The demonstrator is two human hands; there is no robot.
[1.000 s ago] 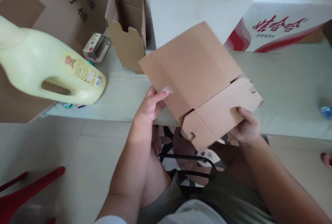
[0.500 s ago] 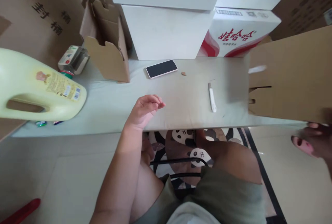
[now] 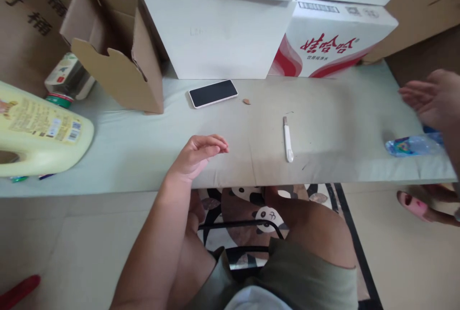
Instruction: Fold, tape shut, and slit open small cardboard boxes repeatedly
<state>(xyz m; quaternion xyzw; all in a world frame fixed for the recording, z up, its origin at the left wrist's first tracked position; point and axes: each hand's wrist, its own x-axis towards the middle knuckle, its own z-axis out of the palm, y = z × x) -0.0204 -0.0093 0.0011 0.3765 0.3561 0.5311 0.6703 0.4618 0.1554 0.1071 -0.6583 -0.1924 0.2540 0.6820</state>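
Observation:
My left hand [image 3: 203, 153] hovers over the front of the cloth-covered table [image 3: 251, 156], fingers loosely bent and nothing in them. At the far right my right hand [image 3: 429, 97] is above the table, its fingers stretched out to the left, holding nothing. Below it a clear plastic bottle [image 3: 413, 145] lies on its side near the front edge. A white utility knife [image 3: 288, 142] lies right of my left hand. Behind that hand are a phone [image 3: 213, 93] with a dark screen and a small brown scrap [image 3: 246, 101].
White cartons [image 3: 219, 32] and a red-printed box [image 3: 330, 41] line the back. An open cardboard box [image 3: 118, 75], a clear container [image 3: 68, 77] and a yellow jug [image 3: 46, 132] stand left. Another person's foot in a pink slipper [image 3: 413, 204] is on the floor.
The large cardboard piece at the right has left the view, uncovering the bottle. My right hand is now higher and empty. The view has shifted right; my left hand remains over the table.

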